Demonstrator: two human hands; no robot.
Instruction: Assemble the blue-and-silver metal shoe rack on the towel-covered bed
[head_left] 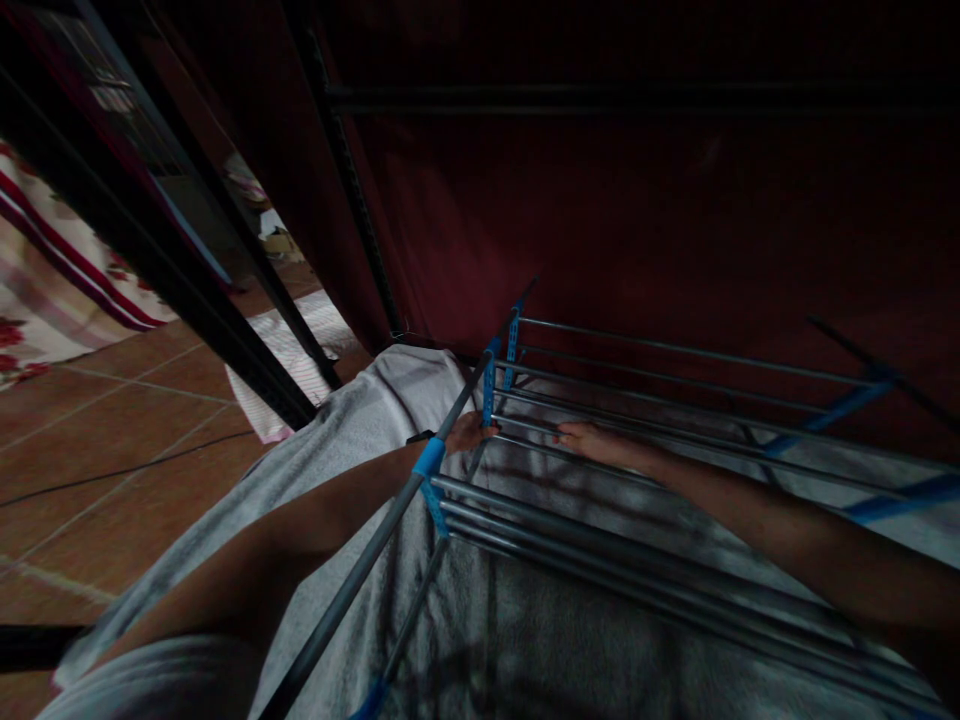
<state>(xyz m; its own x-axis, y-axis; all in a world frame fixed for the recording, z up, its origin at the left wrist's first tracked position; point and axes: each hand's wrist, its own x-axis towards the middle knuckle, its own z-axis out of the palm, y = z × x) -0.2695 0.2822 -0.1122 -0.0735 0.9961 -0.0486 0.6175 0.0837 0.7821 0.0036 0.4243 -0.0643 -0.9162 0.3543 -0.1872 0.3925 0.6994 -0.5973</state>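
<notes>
A grey metal drying rack [645,560] with blue plastic joints stands in front of me, its rails running left to right. A grey towel [360,420] lies draped under and over its left end. My left hand [469,432] is at the rack's left end, by the blue joint, with its fingers closed on the towel's edge at a rail. My right hand [589,438] reaches between the rails and rests flat on the towel a little to the right. The light is dim, so the exact grip of each hand is hard to make out.
A dark red wall [675,200] rises just behind the rack. Black metal frame bars [225,330] slant across the left. The floor is of brown tiles [112,450], with a white cloth [300,340] on it and a floral fabric [45,290] at far left.
</notes>
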